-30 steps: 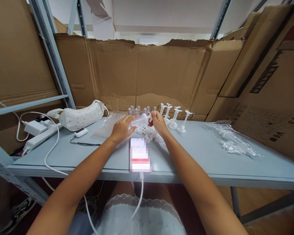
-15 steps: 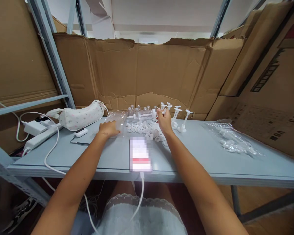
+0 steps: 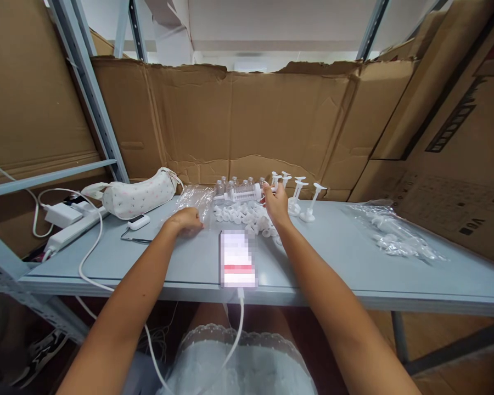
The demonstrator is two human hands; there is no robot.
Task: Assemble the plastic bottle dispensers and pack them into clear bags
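My right hand (image 3: 275, 202) is closed round the plunger end of a clear plastic syringe (image 3: 243, 193), which lies level with its tip pointing left. Below the syringe is a pile of small white caps (image 3: 241, 213); behind it stand several small clear vials (image 3: 234, 181). My left hand (image 3: 186, 219) rests near the table, fingers curled together, at the edge of a clear plastic bag (image 3: 197, 198); what its fingertips hold, if anything, is too small to make out. White plungers (image 3: 309, 204) stand upright just right of my right hand.
A phone (image 3: 236, 258) with a cable lies at the table's front edge (image 3: 333, 296). At left are a white pouch (image 3: 138, 196), a small white device (image 3: 139, 221) and a power strip (image 3: 76, 230). Another plastic bag (image 3: 399, 233) lies at right. Cardboard (image 3: 251, 120) closes the back.
The fingers of my left hand have curled in slightly near the bag. My right hand keeps its hold on the syringe, and the view has shifted a little.
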